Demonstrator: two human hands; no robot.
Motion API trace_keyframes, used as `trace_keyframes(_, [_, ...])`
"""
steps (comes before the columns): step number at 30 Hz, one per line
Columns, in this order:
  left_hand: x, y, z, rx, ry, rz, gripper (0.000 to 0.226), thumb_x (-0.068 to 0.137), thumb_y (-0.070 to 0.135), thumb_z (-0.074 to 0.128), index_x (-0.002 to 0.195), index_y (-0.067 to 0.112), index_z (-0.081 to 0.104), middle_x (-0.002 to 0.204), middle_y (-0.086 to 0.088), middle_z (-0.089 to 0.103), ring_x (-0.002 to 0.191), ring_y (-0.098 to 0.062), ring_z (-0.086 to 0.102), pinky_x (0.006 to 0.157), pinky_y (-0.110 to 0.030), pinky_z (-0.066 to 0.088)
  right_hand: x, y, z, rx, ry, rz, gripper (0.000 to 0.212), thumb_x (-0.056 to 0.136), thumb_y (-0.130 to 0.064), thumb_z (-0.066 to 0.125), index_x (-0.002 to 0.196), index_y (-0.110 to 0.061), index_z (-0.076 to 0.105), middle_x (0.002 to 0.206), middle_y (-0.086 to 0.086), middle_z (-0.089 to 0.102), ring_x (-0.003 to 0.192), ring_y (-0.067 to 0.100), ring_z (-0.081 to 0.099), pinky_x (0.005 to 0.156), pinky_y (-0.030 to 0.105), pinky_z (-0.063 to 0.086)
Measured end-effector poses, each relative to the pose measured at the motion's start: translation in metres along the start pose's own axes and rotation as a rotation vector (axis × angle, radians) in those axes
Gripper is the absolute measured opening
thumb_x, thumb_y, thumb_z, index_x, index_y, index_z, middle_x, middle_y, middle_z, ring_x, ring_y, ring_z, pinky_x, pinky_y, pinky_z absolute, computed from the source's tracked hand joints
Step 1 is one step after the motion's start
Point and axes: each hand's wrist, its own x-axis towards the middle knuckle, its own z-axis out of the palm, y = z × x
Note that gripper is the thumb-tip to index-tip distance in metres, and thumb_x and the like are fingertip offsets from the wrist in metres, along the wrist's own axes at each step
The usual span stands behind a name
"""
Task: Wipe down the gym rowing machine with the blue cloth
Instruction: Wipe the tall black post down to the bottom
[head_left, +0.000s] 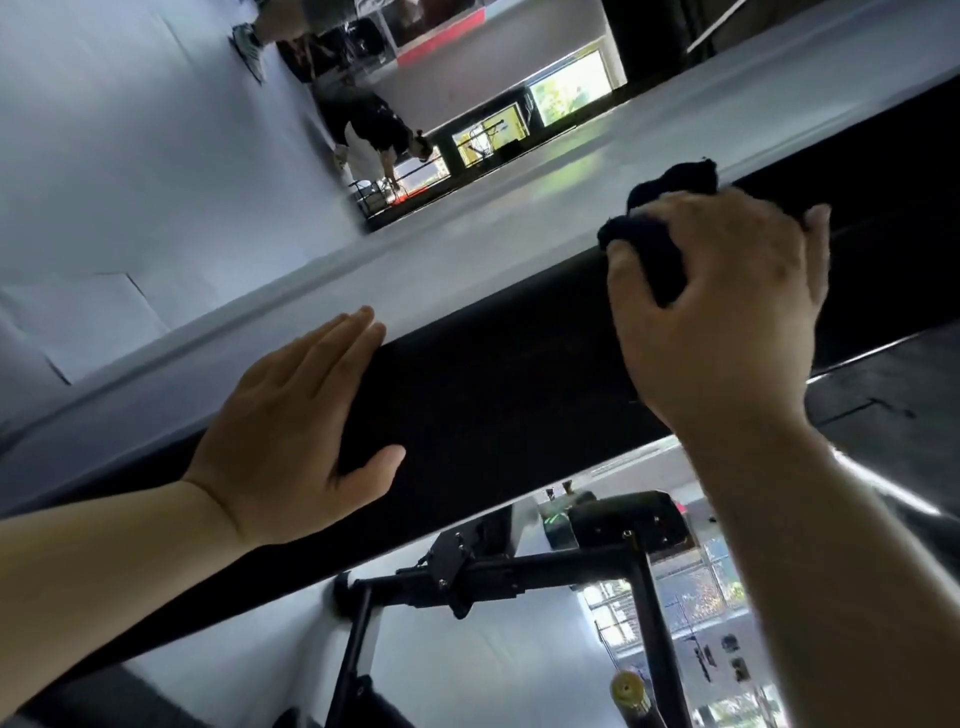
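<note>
**Cloth held against the far edge of the machine's black pad**

A long black pad (519, 395) of the rowing machine is seen running slantwise across the view, from lower left to upper right. The left hand (291, 436) is laid flat on the pad's near left part. Its fingers (343, 338) are kept straight and close together, with the tips reaching the pad's far edge, and the thumb (382, 460) is spread out to the side on the black surface. Nothing is held in this hand.

The cloth (672, 182) is found further right along the pad, at its far edge. It is bunched up in the right hand (727, 312), whose fingers (623, 260) are curled tightly round it. Folds of the cloth are pushed out above the knuckles and between the fingers. In this light the cloth is rendered dark, almost black, so its colour cannot be told with certainty. The bunched part is pressed onto the pad where the black surface meets the pale floor (156, 156) behind it.

Below the pad, a black metal frame (571, 561) is shown, with a bolted bracket (452, 558) fixed to a crossbar and slim legs leading down from it. A small brass-coloured round part (628, 688) is seen near the bottom edge.

Beyond the pad, a second person (376, 130) in a dark top is visible, bent over, well apart from the machine. Bright windows (571, 88) are set in the wall behind.
</note>
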Motion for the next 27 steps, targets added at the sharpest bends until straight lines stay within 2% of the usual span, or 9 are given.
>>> trace_keyframes(2, [-0.001, -0.001, 0.001, 0.003, 0.001, -0.001, 0.089, 0.092, 0.069, 0.022, 0.145, 0.000, 0.039, 0.150, -0.019, 0.041, 0.136, -0.035, 0.043, 0.107, -0.048, 0.036, -0.013, -0.017, 0.009, -0.017, -0.011, 0.025, 0.033, 0.093, -0.045, 0.048, 0.114, -0.028, 0.067, 0.126, -0.009, 0.064, 0.135, 0.022, 0.044, 0.120, 0.048, 0.004])
trace_keyframes(6, [-0.001, -0.001, 0.001, 0.003, -0.023, 0.001, 0.087, 0.088, 0.065, 0.034, 0.146, 0.000, 0.038, 0.152, -0.019, 0.039, 0.137, -0.036, 0.041, 0.106, -0.053, 0.040, -0.046, -0.057, 0.034, 0.044, -0.148, -0.322, 0.033, 0.091, -0.045, 0.050, 0.113, -0.029, 0.070, 0.124, -0.008, 0.067, 0.129, 0.021, 0.051, 0.120, 0.049, 0.008])
trace_keyframes(8, [-0.001, -0.001, 0.000, -0.001, -0.041, -0.012, 0.089, 0.090, 0.068, 0.027, 0.146, 0.000, 0.037, 0.152, -0.018, 0.038, 0.138, -0.035, 0.040, 0.106, -0.051, 0.038, -0.040, -0.039, 0.027, 0.005, -0.174, -0.411, 0.037, 0.093, -0.048, 0.048, 0.119, -0.031, 0.068, 0.128, -0.010, 0.065, 0.131, 0.018, 0.051, 0.121, 0.050, 0.004])
trace_keyframes(11, [-0.002, -0.001, -0.001, -0.011, -0.018, -0.017, 0.090, 0.091, 0.070, 0.021, 0.146, 0.000, 0.038, 0.151, -0.019, 0.040, 0.137, -0.035, 0.041, 0.105, -0.049, 0.037, -0.018, 0.006, 0.007, -0.037, -0.019, -0.210, 0.037, 0.094, -0.048, 0.048, 0.120, -0.029, 0.066, 0.131, -0.009, 0.063, 0.135, 0.020, 0.045, 0.119, 0.055, 0.001])
trace_keyframes(14, [-0.002, 0.001, -0.001, -0.026, 0.000, -0.017, 0.084, 0.090, 0.063, 0.032, 0.145, 0.000, 0.039, 0.150, -0.019, 0.041, 0.136, -0.036, 0.043, 0.105, -0.050, 0.038, -0.017, 0.007, 0.008, 0.035, 0.077, 0.051, 0.038, 0.094, -0.045, 0.048, 0.125, -0.028, 0.063, 0.144, -0.006, 0.052, 0.146, 0.024, 0.028, 0.118, 0.060, 0.000])
trace_keyframes(16, [-0.001, 0.002, -0.001, -0.029, -0.020, -0.021, 0.082, 0.087, 0.059, 0.037, 0.145, 0.001, 0.037, 0.150, -0.019, 0.040, 0.136, -0.036, 0.042, 0.106, -0.051, 0.037, -0.038, -0.022, 0.026, 0.057, 0.051, 0.031, 0.038, 0.095, -0.045, 0.047, 0.127, -0.032, 0.061, 0.150, -0.007, 0.046, 0.149, 0.023, 0.021, 0.119, 0.057, -0.004])
trace_keyframes(20, [0.001, -0.004, -0.013, -0.127, -0.096, -0.061, 0.076, 0.091, 0.059, 0.028, 0.152, 0.014, 0.031, 0.156, -0.008, 0.034, 0.142, -0.029, 0.034, 0.114, -0.048, 0.030, -0.075, -0.030, 0.046, 0.080, 0.052, -0.213, 0.038, 0.097, -0.044, 0.050, 0.132, -0.032, 0.060, 0.151, -0.005, 0.046, 0.148, 0.023, 0.025, 0.121, 0.054, 0.000])
trace_keyframes(24, [0.027, 0.010, -0.032, -0.120, -0.152, 0.006, 0.069, 0.092, 0.058, 0.019, 0.154, 0.028, 0.027, 0.159, 0.002, 0.028, 0.145, -0.021, 0.026, 0.116, -0.035, 0.021, -0.048, 0.017, 0.035, 0.181, 0.303, 0.133, 0.042, 0.099, -0.040, 0.049, 0.138, -0.025, 0.055, 0.156, 0.000, 0.038, 0.149, 0.029, 0.021, 0.121, 0.055, 0.005])
trace_keyframes(27, [0.044, 0.029, -0.033, -0.161, -0.165, 0.025, 0.063, 0.090, 0.059, 0.015, 0.152, 0.042, 0.015, 0.160, 0.015, 0.015, 0.147, -0.008, 0.014, 0.117, -0.028, 0.013, -0.053, 0.000, 0.045, 0.263, 0.392, 0.280, 0.043, 0.099, -0.037, 0.049, 0.140, -0.023, 0.053, 0.157, 0.003, 0.036, 0.149, 0.030, 0.021, 0.121, 0.056, 0.007])
